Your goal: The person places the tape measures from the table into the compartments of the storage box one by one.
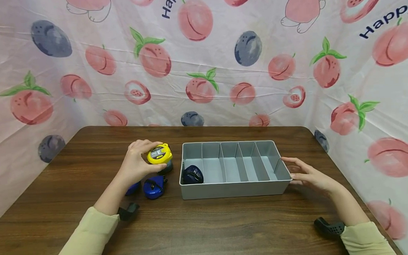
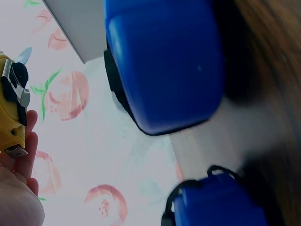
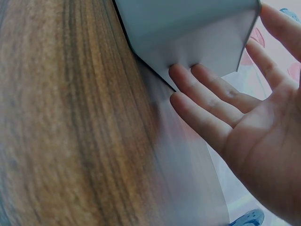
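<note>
My left hand pinches a yellow tape measure between thumb and fingers, held up left of the grey divided box. In the left wrist view the yellow tape measure shows its metal clip and end hook. A dark blue tape measure sits in the box's leftmost compartment. Below my left hand a blue tape measure lies on the table, with another blue one partly hidden by the wrist. My right hand touches the box's right end with extended fingers; in the right wrist view the fingertips rest against its wall.
A dark item lies behind the yellow tape measure, mostly covered by it and the hand. The brown wooden table backs onto a fruit-printed cloth. Black wrist mounts hang at both wrists.
</note>
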A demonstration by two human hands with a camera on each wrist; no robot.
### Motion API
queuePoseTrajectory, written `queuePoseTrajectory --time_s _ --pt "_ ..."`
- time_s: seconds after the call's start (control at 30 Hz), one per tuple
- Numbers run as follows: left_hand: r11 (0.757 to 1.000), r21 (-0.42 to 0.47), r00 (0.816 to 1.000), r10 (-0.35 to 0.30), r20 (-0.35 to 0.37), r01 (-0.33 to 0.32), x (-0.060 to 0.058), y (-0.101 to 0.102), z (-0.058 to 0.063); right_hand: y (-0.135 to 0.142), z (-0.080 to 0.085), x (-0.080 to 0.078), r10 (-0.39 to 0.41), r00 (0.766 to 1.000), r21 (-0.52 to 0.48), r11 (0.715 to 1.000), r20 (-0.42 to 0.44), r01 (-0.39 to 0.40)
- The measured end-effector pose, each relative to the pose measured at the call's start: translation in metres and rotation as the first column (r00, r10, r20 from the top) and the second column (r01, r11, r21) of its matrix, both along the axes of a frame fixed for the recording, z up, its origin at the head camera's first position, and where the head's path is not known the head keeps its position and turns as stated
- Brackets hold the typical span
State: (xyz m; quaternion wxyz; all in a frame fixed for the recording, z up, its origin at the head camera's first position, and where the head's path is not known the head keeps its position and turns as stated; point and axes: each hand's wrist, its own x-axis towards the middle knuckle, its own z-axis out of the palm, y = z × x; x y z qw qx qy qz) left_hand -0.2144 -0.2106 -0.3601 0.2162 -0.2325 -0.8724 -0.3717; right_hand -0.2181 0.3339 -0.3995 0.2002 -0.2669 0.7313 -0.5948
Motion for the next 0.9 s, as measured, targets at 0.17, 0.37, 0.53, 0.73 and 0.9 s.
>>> queuePoseTrajectory --time_s 0.17,0.37,0.53,0.73,0.9 --pt "1.0 0.01 1.0 -0.012 0.005 0.012 -0.003 0.009 0.001 0.001 0.0 -0.002 -0.004 1.0 0.007 1.0 0.002 0.004" --pt "0.999 0.014 0.999 -0.029 0.025 0.029 -0.003 0.021 0.003 0.001 0.0 -0.003 0.011 1.0 -0.005 1.0 0.001 -0.011" --pt "0.998 0.02 0.998 -0.052 0.044 0.051 -0.003 0.03 0.004 0.002 0.001 -0.005 0.031 0.999 -0.014 0.999 0.004 -0.031" --pt "0.998 0.023 0.995 -0.067 0.067 0.065 -0.003 0.04 0.003 0.004 0.001 -0.009 0.045 0.999 -0.023 0.999 0.0 -0.045" --pt "0.996 0.035 0.993 -0.088 0.077 0.086 -0.005 0.049 0.002 0.006 0.001 -0.011 0.041 0.999 -0.017 0.999 0.0 -0.041"
